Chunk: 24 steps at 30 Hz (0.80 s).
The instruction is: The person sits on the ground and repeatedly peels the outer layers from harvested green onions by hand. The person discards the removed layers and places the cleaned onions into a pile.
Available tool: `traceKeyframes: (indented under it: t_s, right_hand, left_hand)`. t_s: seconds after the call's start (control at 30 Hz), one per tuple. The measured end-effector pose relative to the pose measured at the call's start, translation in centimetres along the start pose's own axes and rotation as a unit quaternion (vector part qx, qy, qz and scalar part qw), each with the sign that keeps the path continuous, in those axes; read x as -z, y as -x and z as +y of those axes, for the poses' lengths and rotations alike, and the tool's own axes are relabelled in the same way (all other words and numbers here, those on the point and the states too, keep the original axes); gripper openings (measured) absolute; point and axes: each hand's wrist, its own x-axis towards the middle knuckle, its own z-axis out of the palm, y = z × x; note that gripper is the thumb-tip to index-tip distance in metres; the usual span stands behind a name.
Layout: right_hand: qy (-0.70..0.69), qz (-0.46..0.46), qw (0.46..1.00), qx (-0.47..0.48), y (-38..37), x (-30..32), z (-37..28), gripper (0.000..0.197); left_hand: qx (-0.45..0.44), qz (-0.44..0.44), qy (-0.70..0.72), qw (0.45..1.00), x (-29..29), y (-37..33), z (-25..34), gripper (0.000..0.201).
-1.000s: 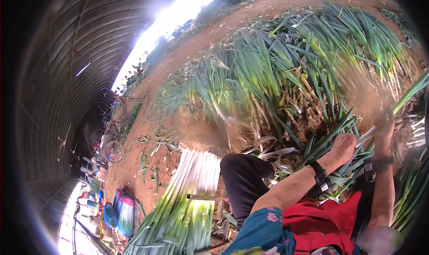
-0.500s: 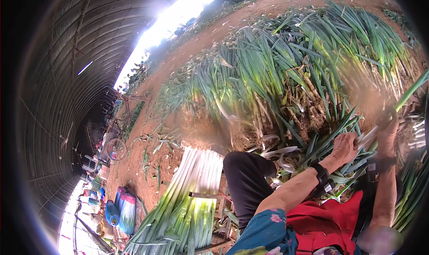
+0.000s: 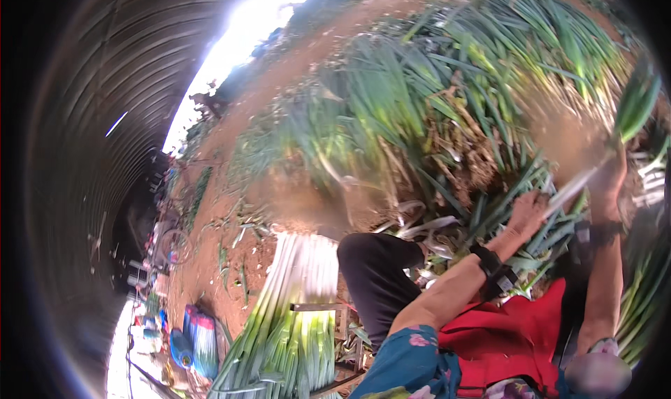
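Head view: I see the right hand (image 3: pixel 608 179) clamped around a leek (image 3: pixel 576 186) above the ground (image 3: pixel 199 277), the left hand (image 3: pixel 528 216) at its pale end, grip unclear. White-stemmed leeks (image 3: pixel 297 273) overhanging the frame's (image 3: pixel 318 307) edges look finished; the rooted heap (image 3: pixel 391 95) seems left.

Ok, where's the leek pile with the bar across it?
In the head view, the leek pile lies left of centre near the lower edge, between the blue-and-pink bundle on its left and the trousered knee on its right.
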Motion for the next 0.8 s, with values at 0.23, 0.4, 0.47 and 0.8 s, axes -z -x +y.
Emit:
traceKeyframes:
  t_s: [0.23, 0.4, 0.47, 0.8]
  right_hand:
    - [-0.009, 0.000, 1.000, -0.021, -0.6, -2.5, -1.2, 0.040]
    - [-0.069, -0.110, 0.991, -0.024, -0.8, -1.8, -2.0, 0.046]
    - [-0.085, -0.126, 0.988, -0.023, -0.8, -1.3, -2.3, 0.046]
    - [-0.044, 0.003, 0.999, 0.021, -0.2, 0.0, -5.8, 0.039]
  left_hand:
    - [-0.195, -0.008, -0.251, 0.948, 2.6, -0.8, -1.7, 0.022]
    - [0.253, 0.041, 0.546, 0.798, 2.8, -0.1, 0.9, 0.022]
    - [0.240, 0.026, 0.564, 0.789, 4.0, 0.1, 0.6, 0.022]
    - [-0.038, 0.033, -0.256, 0.965, 17.4, 2.5, -11.2, 0.027]
